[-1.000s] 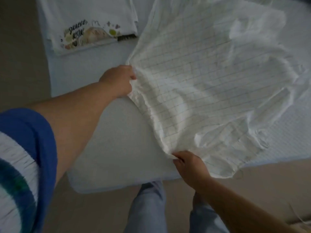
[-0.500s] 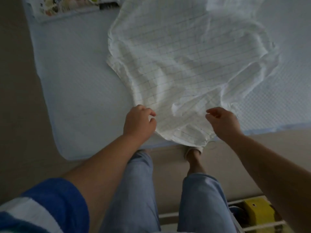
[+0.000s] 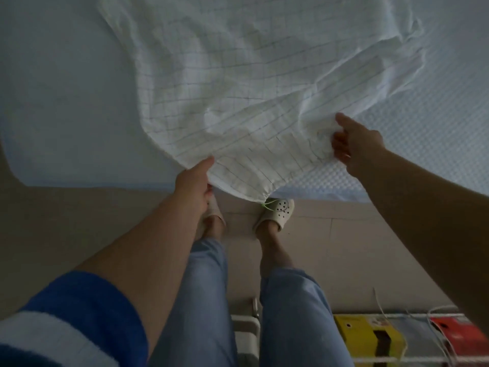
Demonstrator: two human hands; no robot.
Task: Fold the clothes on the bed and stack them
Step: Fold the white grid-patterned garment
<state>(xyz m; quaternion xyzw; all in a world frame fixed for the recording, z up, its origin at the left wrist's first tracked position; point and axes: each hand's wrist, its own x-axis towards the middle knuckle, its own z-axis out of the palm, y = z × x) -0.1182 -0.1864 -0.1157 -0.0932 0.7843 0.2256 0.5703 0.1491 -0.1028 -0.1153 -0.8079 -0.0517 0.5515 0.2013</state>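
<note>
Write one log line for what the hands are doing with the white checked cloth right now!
left hand: grips near hem | right hand: pinches same hem, farther right | white checked garment: rumpled, unfolded on bed | hem overhangs bed edge

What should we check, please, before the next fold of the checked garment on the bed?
1. Left hand grips the garment hem: ok.
2. Right hand grips the edge: ok.
3. Garment lies flat: not ok, wrinkled and bunched near the right hand.
4. Garment fully on the bed: not ok, the hem overhangs the near edge.
5. Bare bed beside it for folding: ok.
6. Far end straight: cannot tell, out of frame.
</note>
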